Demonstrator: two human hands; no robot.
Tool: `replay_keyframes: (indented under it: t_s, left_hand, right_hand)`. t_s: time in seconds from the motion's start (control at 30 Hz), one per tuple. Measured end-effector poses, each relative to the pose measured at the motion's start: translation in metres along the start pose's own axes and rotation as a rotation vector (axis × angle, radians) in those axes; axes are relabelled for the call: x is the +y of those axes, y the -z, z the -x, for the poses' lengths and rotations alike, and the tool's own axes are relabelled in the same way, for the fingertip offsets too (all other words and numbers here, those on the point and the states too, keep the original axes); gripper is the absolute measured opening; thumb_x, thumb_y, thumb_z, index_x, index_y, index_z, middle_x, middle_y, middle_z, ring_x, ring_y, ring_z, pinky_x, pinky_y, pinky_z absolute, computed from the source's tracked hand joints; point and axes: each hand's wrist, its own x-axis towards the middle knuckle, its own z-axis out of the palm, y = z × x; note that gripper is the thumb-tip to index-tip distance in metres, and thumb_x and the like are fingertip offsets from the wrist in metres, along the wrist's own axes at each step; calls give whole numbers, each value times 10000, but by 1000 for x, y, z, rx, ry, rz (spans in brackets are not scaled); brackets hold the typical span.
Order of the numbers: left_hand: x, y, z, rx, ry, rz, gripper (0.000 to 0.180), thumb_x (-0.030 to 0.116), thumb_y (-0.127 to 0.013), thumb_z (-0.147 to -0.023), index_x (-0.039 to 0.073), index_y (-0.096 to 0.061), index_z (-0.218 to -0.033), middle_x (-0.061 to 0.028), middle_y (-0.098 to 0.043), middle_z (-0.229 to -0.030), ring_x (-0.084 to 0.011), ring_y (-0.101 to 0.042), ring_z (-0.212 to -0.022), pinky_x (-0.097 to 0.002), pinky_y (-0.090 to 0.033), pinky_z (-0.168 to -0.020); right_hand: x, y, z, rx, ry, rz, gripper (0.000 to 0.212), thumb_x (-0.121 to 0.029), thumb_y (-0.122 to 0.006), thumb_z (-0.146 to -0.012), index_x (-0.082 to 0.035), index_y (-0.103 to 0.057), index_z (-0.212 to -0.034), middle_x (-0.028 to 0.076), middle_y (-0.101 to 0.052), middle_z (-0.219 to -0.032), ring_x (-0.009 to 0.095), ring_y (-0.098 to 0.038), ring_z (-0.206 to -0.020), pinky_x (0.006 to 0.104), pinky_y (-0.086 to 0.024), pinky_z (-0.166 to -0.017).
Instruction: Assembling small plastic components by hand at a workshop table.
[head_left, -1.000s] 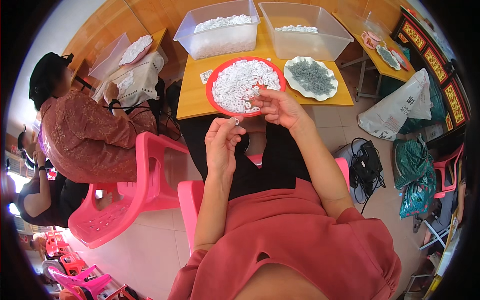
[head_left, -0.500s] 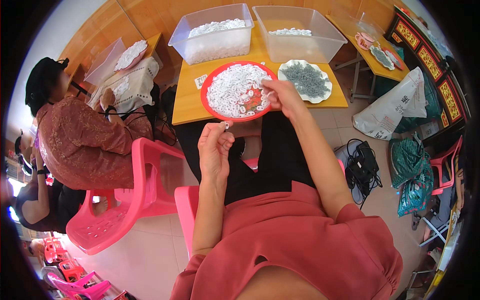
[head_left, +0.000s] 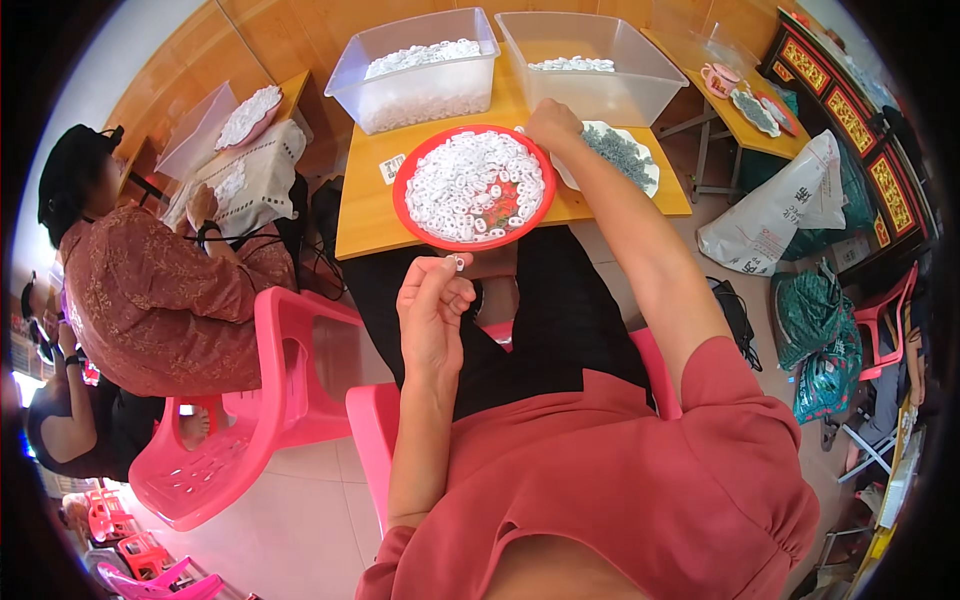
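My left hand (head_left: 432,305) is closed in a pinch, with a small white plastic piece with a hole (head_left: 459,262) between thumb and forefinger. It hovers just in front of a round red tray (head_left: 402,205) heaped with similar white pieces (head_left: 465,180). Beyond the tray's right side, my right hand (head_left: 553,125) is bunched low over the table, near the front of a clear bin. Its fingertips are hidden, so what it may hold does not show. My right forearm crosses above a scalloped white plate (head_left: 654,180) of small grey parts (head_left: 618,153), covering its left part.
Two clear plastic bins (head_left: 410,105) (head_left: 620,95) with white pieces stand at the back of the yellow table (head_left: 365,225). To the left, a seated person (head_left: 150,280) works at another table beside a pink chair (head_left: 265,400). White and green sacks (head_left: 775,205) (head_left: 815,320) lie right.
My right hand has left the red tray's right edge and moved farther away, past the tray, toward the bins. My left hand still pinches the white piece. The whole view has shifted slightly.
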Motion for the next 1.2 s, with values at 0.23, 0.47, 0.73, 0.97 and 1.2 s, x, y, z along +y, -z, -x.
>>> replay_keyframes:
  t_s: [0.23, 0.47, 0.73, 0.97, 1.2]
  left_hand:
    - [6, 4, -2, 16, -21, 14, 91, 137, -685, -989, 76, -636, -943, -97, -765, -990, -85, -639, -665, -218, -481, -621]
    - [4, 6, -1, 42, -33, 9, 84, 135, -686, -987, 77, -637, -951, -111, -770, -995, -89, -638, -662, -215, -481, -613]
    - [9, 8, -2, 43, -55, 20, 78, 127, -676, -992, 71, -630, -963, -128, -769, -1002, -95, -645, -656, -217, -485, -605]
    - [8, 9, -4, 30, -55, 23, 80, 127, -664, -1000, 65, -631, -961, -118, -768, -996, -93, -645, -659, -210, -483, -603]
    - [20, 9, 6, 15, -27, 6, 75, 120, -663, -991, 50, -657, -965, -94, -760, -987, -94, -643, -654, -222, -515, -623]
  right_hand:
    - [25, 17, 2, -72, 125, -32, 271, -247, -727, -868, -60, -801, -1050, 187, -775, -1085, 360, -745, -1050, 448, -592, -883]
    - [29, 23, 75, -235, 665, -302, 202, -218, -771, -819, -57, -818, -933, 145, -776, -866, 285, -741, -798, 399, -571, -753]
    - [14, 6, 97, -266, 614, -42, 128, -178, -773, -806, -85, -817, -884, 158, -767, -868, 341, -736, -849, 448, -571, -777]
    - [11, -26, 100, -189, 648, 70, 156, -191, -743, -839, -49, -783, -890, 202, -750, -911, 397, -725, -907, 497, -570, -811]
    - [18, -39, 106, -110, 732, 30, 201, -194, -670, -908, -1, -723, -931, 244, -725, -895, 442, -702, -883, 531, -555, -793]
